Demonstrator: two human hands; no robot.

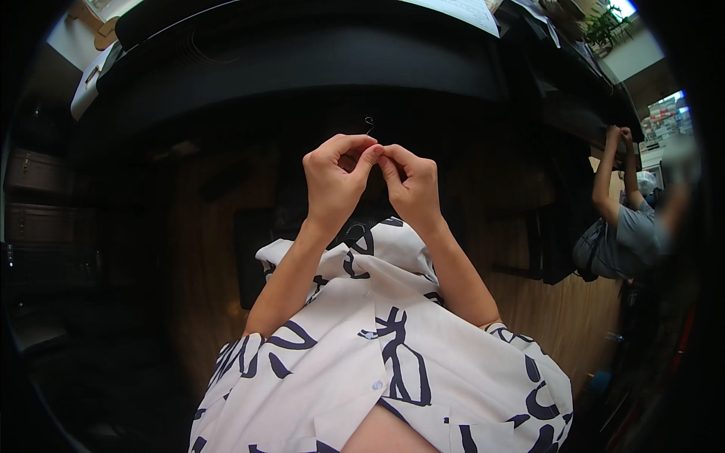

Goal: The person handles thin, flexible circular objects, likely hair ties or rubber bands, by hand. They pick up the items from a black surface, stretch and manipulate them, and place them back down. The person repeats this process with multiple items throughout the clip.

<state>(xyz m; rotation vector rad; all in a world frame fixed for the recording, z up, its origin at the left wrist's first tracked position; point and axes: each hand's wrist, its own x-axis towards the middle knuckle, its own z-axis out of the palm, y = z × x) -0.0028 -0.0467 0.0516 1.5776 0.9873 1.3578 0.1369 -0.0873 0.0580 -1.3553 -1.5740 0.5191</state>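
Observation:
Before my chest, my two hands meet fingertip to fingertip. A thin wire (369,121) rises from between them, its top bent into a small curl. My left hand (332,174) is closed, thumb and forefinger pinching the wire. My right hand (415,185) is closed in a similar pinch, pressed against the left fingertips where the wire comes out. The gripped part of the wire is hidden by the fingers.
A dark table (347,68) curves across in front of me, with fine loose wires (200,51) at its left and white paper (464,11) at its far edge. Dark drawers (34,177) stand at left. At right, another person (623,226) sits with raised hands.

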